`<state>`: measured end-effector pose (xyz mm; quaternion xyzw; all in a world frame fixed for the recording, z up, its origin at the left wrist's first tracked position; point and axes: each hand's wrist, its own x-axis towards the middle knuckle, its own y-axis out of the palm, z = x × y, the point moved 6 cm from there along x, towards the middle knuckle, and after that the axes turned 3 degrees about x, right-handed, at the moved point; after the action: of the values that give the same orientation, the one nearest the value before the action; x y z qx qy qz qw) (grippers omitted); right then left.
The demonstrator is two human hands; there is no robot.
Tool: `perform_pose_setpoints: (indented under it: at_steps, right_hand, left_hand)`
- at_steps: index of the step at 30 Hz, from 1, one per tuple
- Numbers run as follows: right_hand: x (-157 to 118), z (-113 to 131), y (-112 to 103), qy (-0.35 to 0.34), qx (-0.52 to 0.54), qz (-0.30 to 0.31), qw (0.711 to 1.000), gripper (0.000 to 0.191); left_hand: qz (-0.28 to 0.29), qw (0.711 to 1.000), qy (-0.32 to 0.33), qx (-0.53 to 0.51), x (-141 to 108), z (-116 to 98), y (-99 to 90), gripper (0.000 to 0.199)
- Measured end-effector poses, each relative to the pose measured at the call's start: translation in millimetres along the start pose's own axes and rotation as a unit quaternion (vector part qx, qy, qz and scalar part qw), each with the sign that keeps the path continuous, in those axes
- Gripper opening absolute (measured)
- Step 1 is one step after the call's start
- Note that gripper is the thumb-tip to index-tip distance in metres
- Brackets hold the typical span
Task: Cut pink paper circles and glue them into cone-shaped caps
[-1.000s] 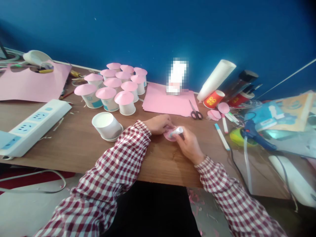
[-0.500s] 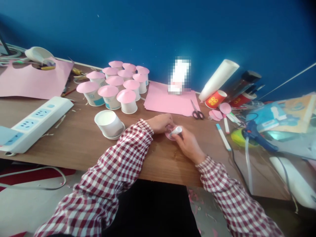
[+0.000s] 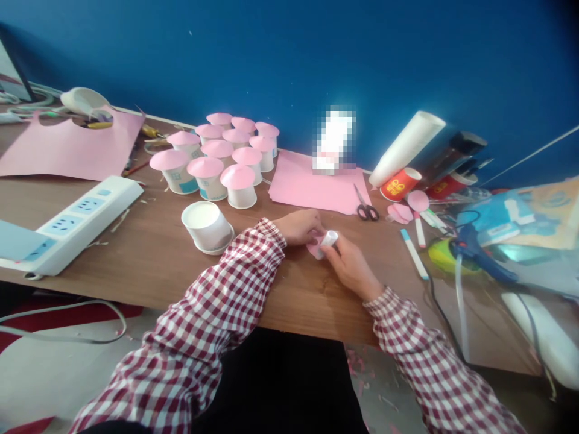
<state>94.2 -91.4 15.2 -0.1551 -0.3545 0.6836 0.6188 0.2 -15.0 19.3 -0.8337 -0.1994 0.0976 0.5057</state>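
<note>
1. Set up on brown worktop (image 3: 312, 307), against blue wall (image 3: 226, 54).
2. Lying flat at back: pink paper sheets (image 3: 307, 191), with scissors (image 3: 367, 210) over right edge.
3. Done, by the look of it: twelve cone-topped paper cups (image 3: 217, 149), bunched left of the sheets.
4. Left, seemingly: one white paper cup (image 3: 203, 226) without cone, just beside left sleeve (image 3: 199, 301).
5. Reaching in from lower left, then bent inward at wrist, with left hand (image 3: 298, 227); fingers curled, pinching pink paper piece (image 3: 315, 247) by its far side.
6. Coming in from lower right, past right sleeve (image 3: 420, 343), with right hand (image 3: 355, 262); thumb and fingers closed around white tube (image 3: 331, 238).
7. Placed between both hands, low over worktop: pink paper piece, apparently unfinished; cannot tell if joined into a cone.
8. Tilted against it: white tube, possibly glue stick; lower end hard to make out.
</note>
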Motion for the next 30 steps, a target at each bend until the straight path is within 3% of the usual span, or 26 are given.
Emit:
perform_pose_setpoints:
  at_steps: [3, 6, 8, 12, 21, 30]
  right_hand:
    - [0.3, -10.4, -3.7, 0.029, 0.104, -0.014, 0.994, 0.025]
    - [-0.1, -20.2, -9.9, 0.058, 0.184, -0.068, 0.979, 0.027]
    - [-0.2, -17.2, -11.4, 0.043, 0.163, -0.081, 0.982, 0.024]
    - [-0.7, -1.2, -6.5, -0.005, 0.066, -0.05, 0.997, 0.019]
    - [-0.9, 4.1, 0.8, -0.019, 0.005, -0.005, 1.0, 0.019]
    - [-0.7, 0.9, -3.9, 0.001, -0.016, -0.028, 0.999, 0.018]
  left_hand:
    - [-0.003, 1.0, -0.003, -0.015, -0.2, 0.7, -0.4, 0.02]
    - [-0.005, 1.0, -0.009, -0.022, -0.2, 1.3, -0.9, 0.024]
    - [-0.006, 1.0, -0.004, -0.022, 0.0, 0.8, -1.1, 0.023]
    - [-0.008, 1.0, 0.018, -0.017, 0.5, -1.2, -0.9, 0.017]
    - [-0.016, 1.0, 0.018, 0.0, 0.7, -0.5, -0.9, 0.013]
    - [-0.012, 1.0, 0.011, -0.024, 0.0, 1.3, -0.7, 0.017]
